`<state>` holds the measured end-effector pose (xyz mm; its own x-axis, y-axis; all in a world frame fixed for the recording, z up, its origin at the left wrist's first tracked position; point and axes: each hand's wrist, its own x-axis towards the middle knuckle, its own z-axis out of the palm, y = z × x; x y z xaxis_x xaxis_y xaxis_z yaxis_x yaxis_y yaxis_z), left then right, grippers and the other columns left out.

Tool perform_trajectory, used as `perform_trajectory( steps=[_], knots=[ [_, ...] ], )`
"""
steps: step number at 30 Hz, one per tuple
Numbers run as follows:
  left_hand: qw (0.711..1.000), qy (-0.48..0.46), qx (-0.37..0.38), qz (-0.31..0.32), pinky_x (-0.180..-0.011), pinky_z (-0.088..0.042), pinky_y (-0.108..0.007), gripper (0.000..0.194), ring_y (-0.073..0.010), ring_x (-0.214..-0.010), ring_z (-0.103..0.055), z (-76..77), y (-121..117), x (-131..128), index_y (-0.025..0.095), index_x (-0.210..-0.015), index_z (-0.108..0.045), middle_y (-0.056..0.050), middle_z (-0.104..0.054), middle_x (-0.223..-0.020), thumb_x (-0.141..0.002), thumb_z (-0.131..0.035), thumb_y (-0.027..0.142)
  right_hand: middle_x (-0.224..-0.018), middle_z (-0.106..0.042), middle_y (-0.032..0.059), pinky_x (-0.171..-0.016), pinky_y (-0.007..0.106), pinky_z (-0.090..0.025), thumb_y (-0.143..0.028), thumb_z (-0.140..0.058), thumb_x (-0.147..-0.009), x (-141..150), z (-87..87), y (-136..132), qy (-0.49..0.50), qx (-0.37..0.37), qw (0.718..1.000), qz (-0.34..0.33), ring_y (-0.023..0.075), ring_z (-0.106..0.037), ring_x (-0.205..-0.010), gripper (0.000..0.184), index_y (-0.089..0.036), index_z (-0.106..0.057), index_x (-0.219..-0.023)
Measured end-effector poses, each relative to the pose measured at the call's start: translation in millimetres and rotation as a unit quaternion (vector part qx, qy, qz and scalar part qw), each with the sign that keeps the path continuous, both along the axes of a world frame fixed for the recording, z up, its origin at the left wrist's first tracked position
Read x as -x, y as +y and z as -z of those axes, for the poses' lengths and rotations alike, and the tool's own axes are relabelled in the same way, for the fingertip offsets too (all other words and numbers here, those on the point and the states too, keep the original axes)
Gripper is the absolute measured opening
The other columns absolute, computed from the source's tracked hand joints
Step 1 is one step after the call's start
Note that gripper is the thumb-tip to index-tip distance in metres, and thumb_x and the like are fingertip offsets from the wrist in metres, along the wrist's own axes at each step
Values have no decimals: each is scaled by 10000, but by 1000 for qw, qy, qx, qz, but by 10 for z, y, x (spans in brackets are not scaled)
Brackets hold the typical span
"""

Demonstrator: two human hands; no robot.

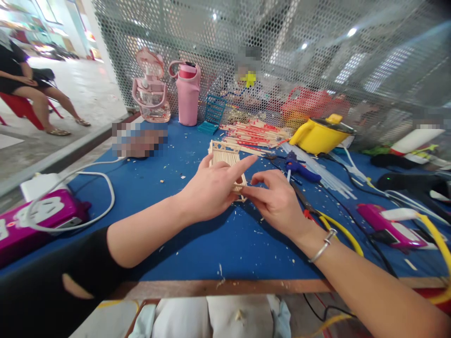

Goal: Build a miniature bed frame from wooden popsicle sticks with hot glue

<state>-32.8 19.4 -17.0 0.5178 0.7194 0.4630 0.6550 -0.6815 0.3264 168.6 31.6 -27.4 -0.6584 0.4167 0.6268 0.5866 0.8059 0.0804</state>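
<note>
A small model made of thin wooden sticks (225, 157) is in the middle of the blue table, partly covered by my hands. My left hand (211, 188) is wrapped over its near side, thumb on the left and index finger stretched across to the right. At the model's lower right corner, my right hand (278, 199) pinches with thumb and index finger; whether a separate small stick is between them is hidden. Just beyond lies a pile of loose wooden sticks with red marks (253, 136). A blue glue gun (301, 166) rests to the right, with clear glue sticks (320, 173) behind it.
A pink bottle (188, 96), a clear pink jug (151, 98) and a teal stand (213, 115) line the mesh panel (218, 47). At right are a yellow pot (320, 136), pliers (306, 202) and cables. Purple power strips (42, 216) flank the table. A person sits far left.
</note>
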Motion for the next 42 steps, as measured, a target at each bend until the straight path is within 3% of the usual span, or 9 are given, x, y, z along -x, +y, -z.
perform_trajectory(
  steps=[4,13,20,26,33,38,42],
  knots=[
    [998,8,64,18,-874,-439,-396,754,-238,-968,-643,-118,71,-94,187,-1465,-206,-44,-719,-1009,-798,-556,148,-831,-613,96,-708,357,-430,-171,-560,-879,16,-1,5,8,8,1000,-6,202,-514,-811,188,-182,-747,-885],
    [995,-18,96,24,-754,-475,-270,713,-174,-866,-674,-130,78,-79,180,-1429,-309,-31,-735,-974,-771,-573,103,-841,-630,78,-701,343,-441,-161,-560,-868,-10,2,3,37,63,997,-31,195,-541,-805,160,-187,-713,-908],
    [998,-4,67,4,-744,-491,-275,686,-165,-842,-679,-90,80,-60,207,-1412,-338,-14,-730,-906,-775,-568,98,-866,-621,12,-734,275,-480,-17,-573,-692,-50,-29,-18,209,192,959,3,136,-570,-765,304,-186,-554,-944],
    [999,8,41,7,-775,-492,-303,678,-175,-846,-664,-72,76,-78,195,-1400,-355,-21,-727,-920,-768,-579,93,-858,-624,2,-736,286,-482,22,-486,-635,-91,-8,48,218,305,927,-10,138,-574,-767,451,-190,-532,-1031],
    [998,-6,53,-29,-923,-456,-362,693,-186,-933,-674,-89,32,-163,180,-1404,-330,-20,-745,-912,-770,-598,110,-834,-644,16,-721,283,-473,-135,-573,-761,7,-21,23,186,348,918,-27,136,-582,-746,200,-180,-579,-957],
    [997,-1,61,-48,-987,-417,-430,627,-202,-983,-670,-76,22,-175,211,-1385,-363,-13,-752,-894,-805,-595,165,-827,-651,3,-704,274,-456,-137,-599,-756,8,-11,20,183,342,921,-23,131,-575,-735,178,-190,-596,-925],
    [997,2,60,-53,-980,-426,-420,594,-201,-945,-681,-92,6,-170,210,-1368,-393,-7,-752,-876,-811,-597,189,-780,-657,0,-669,267,-438,-166,-610,-773,4,-12,20,171,334,927,-6,127,-567,-701,68,-184,-627,-837]
  ],
)
